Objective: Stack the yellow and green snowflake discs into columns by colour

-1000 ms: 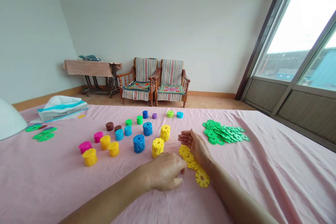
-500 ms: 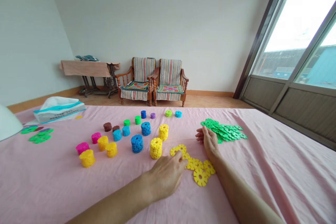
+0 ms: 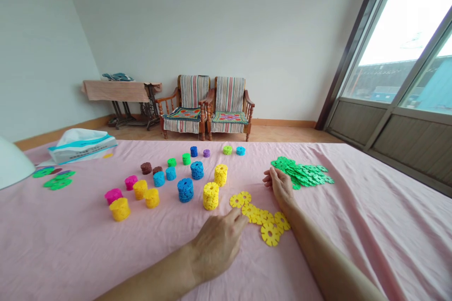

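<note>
Since a second ago, the right hand [image 3: 281, 187] has shifted off the flat yellow plastic flower-shaped discs [image 3: 270, 234] toward the heaped green plastic flower-shaped discs [image 3: 310, 175], its fingers loosely parted. The hands are apart. The left hand [image 3: 221, 241] is curled at the yellow discs, which lie spread on the pink cloth [image 3: 169, 254]; whether it pinches one, I cannot tell.

Bare to the frame's lower edge, the left forearm [image 3: 151, 275] slants inward to the left hand [image 3: 219, 244], its back turned up and its fingers [image 3: 237, 218] bent forward — whether they pinch is hidden. The right forearm [image 3: 326, 251] slants in from the other side; the right hand [image 3: 281, 188] sits farther forward — thumb side up, fingers loosely curved.
</note>
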`<state>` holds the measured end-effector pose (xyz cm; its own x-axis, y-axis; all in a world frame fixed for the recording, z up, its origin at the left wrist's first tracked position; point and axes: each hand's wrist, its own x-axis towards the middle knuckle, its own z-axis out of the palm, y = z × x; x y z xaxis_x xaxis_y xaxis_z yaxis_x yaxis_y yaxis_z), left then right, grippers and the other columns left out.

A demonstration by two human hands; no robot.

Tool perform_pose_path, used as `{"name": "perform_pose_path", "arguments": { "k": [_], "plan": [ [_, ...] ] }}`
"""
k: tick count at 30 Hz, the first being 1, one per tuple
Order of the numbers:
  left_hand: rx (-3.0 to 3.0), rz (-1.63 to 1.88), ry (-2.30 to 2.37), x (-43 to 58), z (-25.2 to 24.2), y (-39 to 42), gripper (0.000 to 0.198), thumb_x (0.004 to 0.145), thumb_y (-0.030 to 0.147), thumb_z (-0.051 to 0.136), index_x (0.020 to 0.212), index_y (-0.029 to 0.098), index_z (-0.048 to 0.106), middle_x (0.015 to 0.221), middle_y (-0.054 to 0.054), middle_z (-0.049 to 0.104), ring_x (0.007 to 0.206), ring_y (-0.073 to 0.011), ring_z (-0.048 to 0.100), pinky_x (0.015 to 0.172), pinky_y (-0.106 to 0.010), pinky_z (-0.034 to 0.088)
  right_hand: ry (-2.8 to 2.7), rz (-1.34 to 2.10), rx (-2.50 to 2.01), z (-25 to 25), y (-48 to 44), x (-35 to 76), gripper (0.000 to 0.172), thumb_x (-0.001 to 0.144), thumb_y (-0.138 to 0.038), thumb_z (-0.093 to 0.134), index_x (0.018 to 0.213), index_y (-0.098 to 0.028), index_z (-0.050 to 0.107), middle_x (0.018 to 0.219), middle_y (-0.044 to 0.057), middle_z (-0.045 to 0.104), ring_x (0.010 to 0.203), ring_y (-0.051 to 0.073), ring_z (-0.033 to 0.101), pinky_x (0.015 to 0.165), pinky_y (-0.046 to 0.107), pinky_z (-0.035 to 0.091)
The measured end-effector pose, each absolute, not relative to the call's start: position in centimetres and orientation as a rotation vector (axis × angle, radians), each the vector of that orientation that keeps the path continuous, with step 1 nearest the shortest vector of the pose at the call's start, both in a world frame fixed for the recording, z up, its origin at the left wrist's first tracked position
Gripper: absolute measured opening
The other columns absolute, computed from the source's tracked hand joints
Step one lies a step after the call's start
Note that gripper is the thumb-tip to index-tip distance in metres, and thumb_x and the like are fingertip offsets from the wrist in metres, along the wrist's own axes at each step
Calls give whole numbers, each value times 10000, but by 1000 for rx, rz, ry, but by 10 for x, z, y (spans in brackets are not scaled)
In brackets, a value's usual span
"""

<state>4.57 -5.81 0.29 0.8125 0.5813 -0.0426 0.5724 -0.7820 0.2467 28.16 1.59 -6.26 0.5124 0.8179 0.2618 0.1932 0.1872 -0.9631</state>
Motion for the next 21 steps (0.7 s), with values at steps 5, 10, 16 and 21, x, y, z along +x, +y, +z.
{"name": "perform_pose_path", "arguments": {
  "k": [5,10,16,21],
  "plan": [
    [2827,137,940,53,-9,-59,503,766,71,451,1237,249,441,1123,-70,526,896,-217,599,782,-359,517,-1008,559,-1363,-65,17,283,531,752,-662,487,739,-150,628,604,74,656,465,142,554,452,235,415],
    [2847,70,999,55,-7,-62,374,779,99,460,1134,212,486,1080,-72,532,829,-201,598,741,-335,522,-1026,541,-1388,-67,19,284,506,744,-642,503,728,-154,636,598,76,663,458,148,560,449,239,408],
    [2869,100,1024,52,-12,-62,254,766,80,444,987,191,503,1029,-73,543,823,-203,575,714,-316,513,-1040,528,-1407,-68,20,285,443,753,-589,506,715,-165,630,579,52,658,447,142,559,455,244,415],
    [2828,130,1071,52,-14,-61,249,743,77,451,961,187,501,1002,-69,538,844,-207,573,738,-316,507,-1041,524,-1418,-67,21,283,420,745,-571,512,706,-168,624,559,45,652,443,144,562,457,249,425]
  ]
}}
